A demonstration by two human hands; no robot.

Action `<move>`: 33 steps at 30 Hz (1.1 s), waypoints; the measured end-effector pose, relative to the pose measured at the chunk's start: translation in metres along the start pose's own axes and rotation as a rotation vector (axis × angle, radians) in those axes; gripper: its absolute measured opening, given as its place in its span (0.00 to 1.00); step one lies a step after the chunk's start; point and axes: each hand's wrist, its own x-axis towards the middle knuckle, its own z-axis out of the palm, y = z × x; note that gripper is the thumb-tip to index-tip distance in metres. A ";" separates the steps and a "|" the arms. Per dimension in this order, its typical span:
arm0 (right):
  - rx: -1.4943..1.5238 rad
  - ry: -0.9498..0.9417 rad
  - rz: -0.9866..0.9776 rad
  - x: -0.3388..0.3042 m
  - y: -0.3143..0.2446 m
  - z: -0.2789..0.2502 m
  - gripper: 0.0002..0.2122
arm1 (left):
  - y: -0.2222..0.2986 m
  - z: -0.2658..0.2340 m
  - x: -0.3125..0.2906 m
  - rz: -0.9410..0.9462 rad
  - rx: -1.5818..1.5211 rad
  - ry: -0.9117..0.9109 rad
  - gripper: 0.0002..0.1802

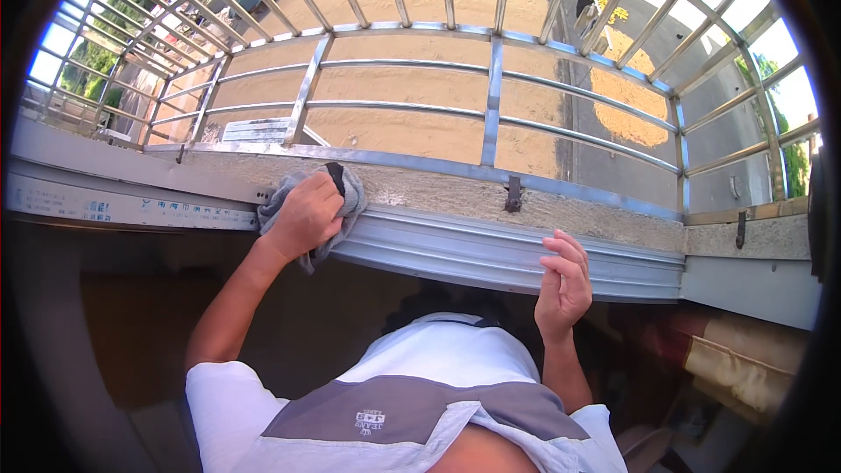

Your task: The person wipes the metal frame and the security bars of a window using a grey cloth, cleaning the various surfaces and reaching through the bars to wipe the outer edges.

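At centre-left, the left hand (308, 210) clutches a gray cloth (354, 199), apparently wiping the window track (455, 254); another stroke needs even pressure. The right hand (563, 287), fingers half-curled, looks empty.

The head view looks from above the person's own chest, steeply down and outward, with the white-and-grey shirt (420, 350) nearest the lens, below the fingers. The left hand (307, 208) and right hand (563, 291) lie a little farther off, close enough for single fingers to show. Beyond the fingertips the wide fisheye takes in the metal bars (492, 105), bowed toward its dark round rim, and through them sandy ground (394, 131) well below.
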 end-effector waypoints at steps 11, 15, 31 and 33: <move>-0.387 0.390 0.062 -0.014 0.039 -0.129 0.07 | 0.155 0.073 0.140 0.286 -0.227 0.117 0.14; -0.344 0.474 0.093 -0.036 0.044 -0.144 0.07 | 0.211 0.098 0.186 0.361 -0.142 0.176 0.08; -0.141 0.937 0.405 -0.132 0.022 -0.206 0.08 | 0.429 0.159 0.368 0.498 -0.201 0.279 0.04; -0.105 0.957 0.429 -0.144 0.020 -0.204 0.08 | 0.438 0.164 0.374 0.541 -0.163 0.244 0.04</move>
